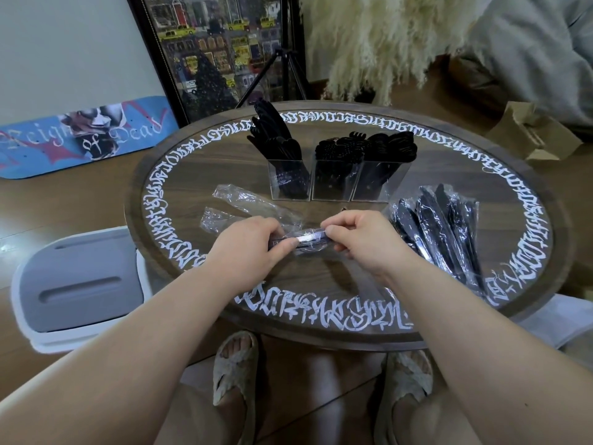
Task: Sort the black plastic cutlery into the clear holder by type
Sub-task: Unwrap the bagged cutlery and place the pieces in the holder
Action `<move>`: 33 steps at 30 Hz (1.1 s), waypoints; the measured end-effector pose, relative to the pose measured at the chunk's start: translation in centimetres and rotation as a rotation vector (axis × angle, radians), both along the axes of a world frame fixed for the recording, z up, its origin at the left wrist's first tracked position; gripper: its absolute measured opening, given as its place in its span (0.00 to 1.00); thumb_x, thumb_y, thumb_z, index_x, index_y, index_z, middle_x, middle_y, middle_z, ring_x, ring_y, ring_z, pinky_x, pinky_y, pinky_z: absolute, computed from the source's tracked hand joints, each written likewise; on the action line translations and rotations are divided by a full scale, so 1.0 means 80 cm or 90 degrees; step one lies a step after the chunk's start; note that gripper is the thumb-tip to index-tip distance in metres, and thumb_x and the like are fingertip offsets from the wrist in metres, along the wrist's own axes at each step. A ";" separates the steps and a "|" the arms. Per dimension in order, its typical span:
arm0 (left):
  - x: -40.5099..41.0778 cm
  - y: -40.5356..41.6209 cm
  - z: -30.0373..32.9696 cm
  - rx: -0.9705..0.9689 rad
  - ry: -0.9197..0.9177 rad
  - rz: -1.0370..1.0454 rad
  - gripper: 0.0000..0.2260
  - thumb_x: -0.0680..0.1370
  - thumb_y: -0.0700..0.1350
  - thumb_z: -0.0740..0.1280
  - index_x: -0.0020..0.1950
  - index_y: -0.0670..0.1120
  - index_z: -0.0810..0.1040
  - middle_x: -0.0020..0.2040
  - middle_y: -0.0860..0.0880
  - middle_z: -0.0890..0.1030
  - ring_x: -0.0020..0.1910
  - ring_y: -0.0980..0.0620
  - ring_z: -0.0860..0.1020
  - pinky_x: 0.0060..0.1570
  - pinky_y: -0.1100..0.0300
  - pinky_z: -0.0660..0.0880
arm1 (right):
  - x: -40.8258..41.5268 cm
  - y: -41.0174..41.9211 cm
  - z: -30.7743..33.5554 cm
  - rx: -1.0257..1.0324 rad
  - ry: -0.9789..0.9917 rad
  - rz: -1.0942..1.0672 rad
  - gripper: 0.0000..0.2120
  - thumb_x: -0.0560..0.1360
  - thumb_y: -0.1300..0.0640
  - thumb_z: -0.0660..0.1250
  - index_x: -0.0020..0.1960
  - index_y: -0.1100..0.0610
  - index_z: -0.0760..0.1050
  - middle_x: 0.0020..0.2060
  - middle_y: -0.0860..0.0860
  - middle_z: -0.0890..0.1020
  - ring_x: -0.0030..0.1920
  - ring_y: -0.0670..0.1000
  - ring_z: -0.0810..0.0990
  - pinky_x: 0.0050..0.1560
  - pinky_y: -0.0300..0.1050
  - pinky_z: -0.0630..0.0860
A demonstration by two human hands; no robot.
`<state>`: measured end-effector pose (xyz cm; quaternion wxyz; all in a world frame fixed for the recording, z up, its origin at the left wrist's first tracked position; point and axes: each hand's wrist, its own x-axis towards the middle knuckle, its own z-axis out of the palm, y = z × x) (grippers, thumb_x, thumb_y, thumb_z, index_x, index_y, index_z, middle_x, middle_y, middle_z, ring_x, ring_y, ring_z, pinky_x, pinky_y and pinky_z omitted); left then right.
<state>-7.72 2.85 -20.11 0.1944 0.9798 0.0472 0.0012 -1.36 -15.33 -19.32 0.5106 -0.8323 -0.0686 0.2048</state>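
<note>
We could read only 1 piece of writing: "Reign of Dead" on the blue board (86, 136) leaning against the wall at the left. The white lettering ringing the round wooden table (321, 284) was ornate and we could not make out words.

The clear holder (337, 179) stood on the far half of the table, with 3 square compartments side by side. The left one held knives (276, 139), blades up and leaning left. The middle one held forks (337, 147). The right one held spoons (393, 144), bowls up. All were black plastic.

To the right of the holder lay a pile of wrapped cutlery (439, 226), each black piece in a glossy clear sleeve. To the left lay 2 empty wrappers (244, 203), crinkled and transparent.

Our left hand (247, 245) and right hand (359, 236) met over the table's middle, just in front of the holder. Both pinched 1 wrapped piece (303, 240) between thumb and curled fingers, 1 hand at each end. Which type it was we could not tell.

A grey and white bin (77, 284) stood on the floor at the left. A framed picture (218, 49) and a tripod (282, 72) stood behind the table.
</note>
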 end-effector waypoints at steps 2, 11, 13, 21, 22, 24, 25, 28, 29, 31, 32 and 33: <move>-0.001 0.000 0.001 -0.015 -0.022 0.007 0.14 0.77 0.59 0.63 0.52 0.50 0.77 0.47 0.53 0.77 0.48 0.53 0.75 0.50 0.56 0.73 | 0.000 0.000 0.001 0.017 0.017 -0.003 0.07 0.77 0.61 0.66 0.44 0.52 0.80 0.38 0.50 0.82 0.34 0.45 0.78 0.37 0.38 0.74; 0.003 0.017 0.003 -0.084 -0.110 0.212 0.18 0.81 0.48 0.56 0.71 0.46 0.67 0.66 0.46 0.73 0.63 0.46 0.71 0.60 0.53 0.67 | 0.011 -0.004 -0.002 0.174 0.049 -0.121 0.09 0.78 0.67 0.63 0.42 0.57 0.77 0.35 0.52 0.79 0.33 0.46 0.78 0.34 0.37 0.74; 0.003 0.024 0.002 -0.125 -0.091 0.251 0.17 0.82 0.45 0.56 0.70 0.47 0.67 0.60 0.47 0.77 0.58 0.45 0.76 0.55 0.53 0.70 | 0.013 -0.006 -0.003 0.201 0.058 -0.148 0.09 0.78 0.66 0.63 0.42 0.57 0.77 0.35 0.52 0.78 0.32 0.45 0.77 0.32 0.35 0.74; 0.002 0.030 0.003 -0.134 -0.105 0.259 0.08 0.79 0.43 0.64 0.56 0.49 0.78 0.41 0.55 0.81 0.45 0.53 0.80 0.49 0.60 0.72 | 0.015 -0.005 -0.008 0.209 0.108 -0.132 0.10 0.79 0.68 0.61 0.44 0.58 0.77 0.40 0.55 0.79 0.35 0.48 0.79 0.35 0.39 0.76; 0.002 0.029 0.003 -0.134 -0.111 0.258 0.07 0.79 0.43 0.64 0.55 0.49 0.78 0.41 0.55 0.80 0.45 0.53 0.80 0.48 0.59 0.73 | 0.014 -0.005 -0.008 0.209 0.110 -0.131 0.10 0.79 0.68 0.61 0.44 0.58 0.77 0.40 0.54 0.79 0.35 0.48 0.79 0.35 0.38 0.76; 0.002 0.030 0.001 -0.120 -0.121 0.259 0.05 0.78 0.44 0.65 0.52 0.49 0.78 0.40 0.56 0.79 0.43 0.53 0.79 0.45 0.60 0.71 | 0.014 -0.005 -0.009 0.206 0.106 -0.136 0.09 0.78 0.68 0.62 0.43 0.59 0.77 0.39 0.54 0.79 0.35 0.47 0.79 0.34 0.37 0.76; 0.002 0.031 0.001 -0.110 -0.125 0.264 0.04 0.78 0.44 0.65 0.52 0.49 0.78 0.39 0.56 0.78 0.43 0.52 0.78 0.44 0.60 0.70 | 0.015 -0.005 -0.009 0.202 0.100 -0.143 0.09 0.78 0.68 0.62 0.42 0.59 0.77 0.39 0.53 0.79 0.34 0.47 0.79 0.33 0.37 0.76; 0.002 0.037 0.000 -0.083 -0.124 0.294 0.03 0.79 0.44 0.64 0.50 0.49 0.77 0.39 0.54 0.77 0.43 0.50 0.77 0.42 0.58 0.70 | 0.021 -0.009 -0.011 0.183 0.080 -0.189 0.10 0.78 0.67 0.62 0.41 0.58 0.77 0.37 0.53 0.79 0.33 0.46 0.78 0.33 0.37 0.75; 0.002 0.041 -0.001 -0.070 -0.118 0.310 0.03 0.79 0.45 0.63 0.50 0.49 0.76 0.40 0.54 0.78 0.43 0.49 0.77 0.41 0.57 0.70 | 0.023 -0.011 -0.011 0.179 0.075 -0.206 0.11 0.78 0.67 0.62 0.40 0.58 0.77 0.37 0.53 0.79 0.32 0.46 0.78 0.34 0.37 0.76; 0.000 0.049 -0.003 -0.045 -0.098 0.338 0.05 0.79 0.44 0.61 0.52 0.49 0.76 0.44 0.50 0.80 0.45 0.46 0.77 0.42 0.55 0.71 | 0.026 -0.016 -0.011 0.172 0.068 -0.229 0.11 0.78 0.67 0.62 0.40 0.57 0.77 0.36 0.53 0.79 0.32 0.46 0.78 0.35 0.38 0.76; 0.000 0.052 -0.003 -0.031 -0.083 0.345 0.07 0.79 0.44 0.61 0.55 0.48 0.76 0.49 0.48 0.80 0.49 0.45 0.77 0.45 0.53 0.73 | 0.027 -0.018 -0.011 0.165 0.064 -0.234 0.11 0.78 0.67 0.62 0.40 0.57 0.77 0.36 0.53 0.79 0.33 0.46 0.78 0.35 0.38 0.76; -0.001 0.054 -0.003 -0.014 -0.068 0.347 0.10 0.79 0.44 0.61 0.59 0.48 0.75 0.54 0.45 0.78 0.53 0.43 0.75 0.50 0.50 0.73 | 0.028 -0.020 -0.011 0.158 0.061 -0.237 0.11 0.78 0.67 0.63 0.40 0.57 0.77 0.36 0.53 0.79 0.33 0.47 0.78 0.36 0.39 0.76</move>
